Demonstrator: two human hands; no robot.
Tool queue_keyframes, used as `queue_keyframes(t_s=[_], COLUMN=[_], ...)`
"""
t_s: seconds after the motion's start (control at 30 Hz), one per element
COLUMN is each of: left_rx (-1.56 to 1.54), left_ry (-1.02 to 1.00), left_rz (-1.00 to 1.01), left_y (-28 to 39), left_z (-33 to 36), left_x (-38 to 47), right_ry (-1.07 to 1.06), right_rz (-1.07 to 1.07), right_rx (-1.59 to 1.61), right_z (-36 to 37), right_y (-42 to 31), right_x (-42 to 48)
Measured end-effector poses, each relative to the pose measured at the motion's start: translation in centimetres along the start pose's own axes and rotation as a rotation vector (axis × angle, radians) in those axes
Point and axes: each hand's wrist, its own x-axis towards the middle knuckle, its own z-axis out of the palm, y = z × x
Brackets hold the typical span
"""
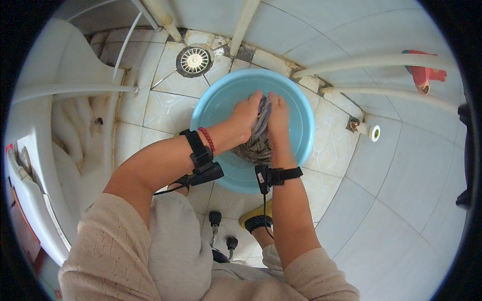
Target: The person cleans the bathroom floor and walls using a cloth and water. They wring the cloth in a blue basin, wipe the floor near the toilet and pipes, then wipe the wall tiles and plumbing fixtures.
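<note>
A light blue plastic basin with water in it stands on the tiled floor in front of me. Over it, my left hand and my right hand grip a wet, bunched grey cloth between them. The cloth's lower, darker brownish part hangs down into the basin. Both sets of fingers are closed around its upper end, side by side. A red bead bracelet circles my left wrist. Black straps with small devices sit on both forearms.
A round floor drain lies beyond the basin at the left. White pipes run down the back wall. A capped pipe stub sticks out at right, below a red object on the wall. A white ceramic fixture stands at left.
</note>
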Motion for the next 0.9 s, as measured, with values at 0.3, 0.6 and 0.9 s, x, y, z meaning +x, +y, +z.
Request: queue_keyframes(t_s=[0.3,0.6,0.9], left_rx=[1.151,1.421,0.923], left_ry=[0.159,0.247,0.32], left_rz=[0.62,0.413,0.331], left_y=[1.6,-1.5,-1.6], left_z=[-6.3,-8.2,-7.4], left_x=[0.3,1.5,2.3], right_ry=[0.281,0.014,-0.291], right_rz=[-0.124,-0.275,0.116], right_rx=[-0.37,-0.951,-0.273], right_z=[-0.8,0.4,1.4], right_y=[6.2,6.2,2.5], right_x=[1.2,-1.8,0.2])
